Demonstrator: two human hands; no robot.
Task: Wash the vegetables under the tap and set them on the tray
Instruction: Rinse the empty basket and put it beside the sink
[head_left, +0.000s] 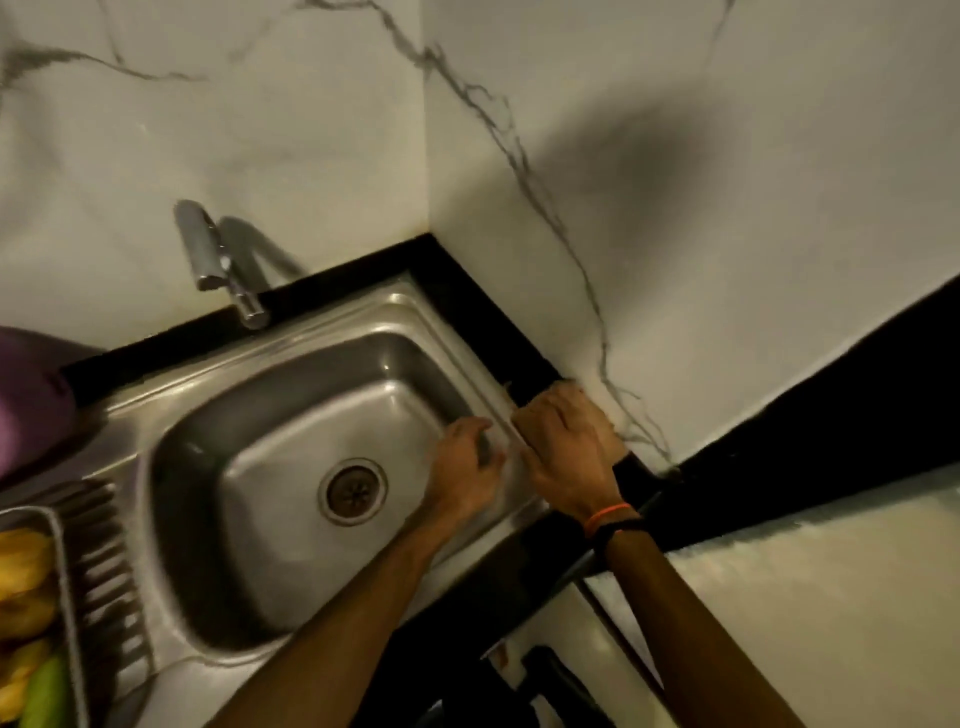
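Note:
The steel sink (249, 415) fills the middle of the view, its basin bare around the drain (353, 491). The tap (208, 249) stands at the back left with no water showing. At the lower left, a metal tray (65, 577) holds yellow vegetables (23, 577) and a green one (47, 691). My left hand (465, 473) hovers over the basin's right side with curled fingers and a small dark shape at the fingertips. My right hand (569, 441) lies curled on the black ledge beside the sink's right rim. Blur hides what either hand holds.
A black counter strip (467, 296) runs round the sink against marble walls that meet in a corner. A purple object (26, 410) sits at the far left. The ribbed drainboard (109, 571) lies between tray and basin. A pale surface (805, 587) lies at the lower right.

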